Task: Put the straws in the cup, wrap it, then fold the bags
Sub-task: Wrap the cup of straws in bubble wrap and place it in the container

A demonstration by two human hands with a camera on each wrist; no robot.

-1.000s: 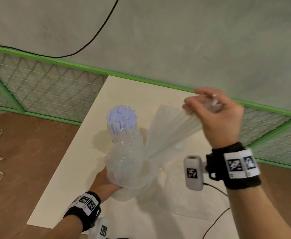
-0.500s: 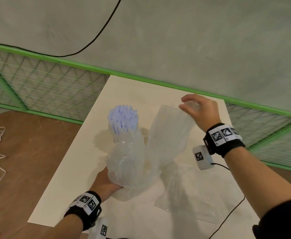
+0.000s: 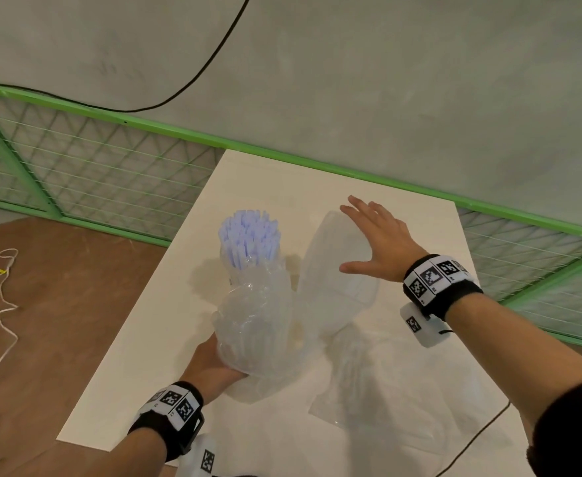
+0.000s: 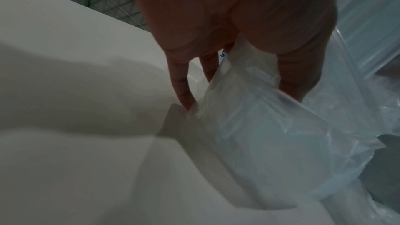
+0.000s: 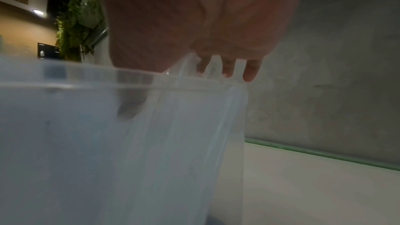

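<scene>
A bundle of pale blue straws (image 3: 248, 235) stands in a cup wrapped in crinkled clear plastic (image 3: 255, 328). My left hand (image 3: 210, 363) grips the cup's base from the near side; in the left wrist view its fingers (image 4: 181, 85) and thumb curl round the wrapped cup (image 4: 259, 134). Just right of the cup a clear plastic bag (image 3: 334, 280) stands puffed up. My right hand (image 3: 368, 242) lies on its top with fingers spread and straight. The right wrist view shows those fingers (image 5: 251, 71) over the bag's film (image 5: 129, 143). Another clear bag (image 3: 396, 390) lies flat on the table.
The white table (image 3: 138, 356) ends against a green mesh fence (image 3: 93, 173) at the back, with brown floor to the left. A thin black cable (image 3: 472, 438) runs off the table's near right corner. A white cord (image 3: 3, 304) lies on the floor.
My right hand held the bag's top pinched and lifted, then moved down and away from me; it has let go of the pinch and now spreads flat on the bag. The left hand stayed put.
</scene>
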